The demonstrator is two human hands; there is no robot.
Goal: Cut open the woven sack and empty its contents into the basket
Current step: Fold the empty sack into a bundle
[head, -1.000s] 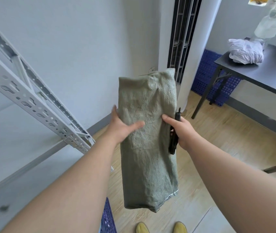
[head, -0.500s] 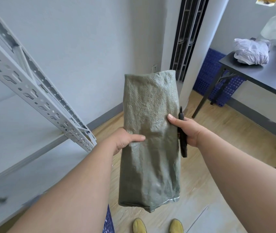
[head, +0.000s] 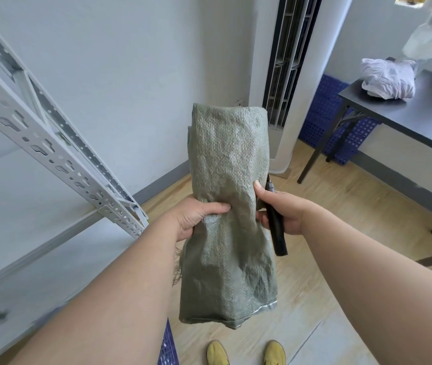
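A grey-green woven sack point(head: 229, 233) hangs upright in front of me, flat and limp, pinched in at its middle. My left hand point(head: 196, 214) grips that waist from the left, thumb across the front. My right hand point(head: 280, 209) pinches the sack's right side with thumb and fingers while also holding a black cutting tool point(head: 275, 225) against the palm, its handle pointing down. A sliver of blue plastic basket point(head: 167, 346) shows at the bottom edge, under my left forearm.
A grey metal shelf rack point(head: 51, 148) stands at left. A tall white air conditioner point(head: 283, 75) is in the corner. A dark table point(head: 404, 114) with a white bag point(head: 388, 77) sits right, blue crates point(head: 325, 114) beneath. My yellow shoes point(head: 246, 351) are on the wood floor.
Both hands have slid down the sack and squeezed it in at the middle, so more of it stands above my grip. The view has shifted slightly.
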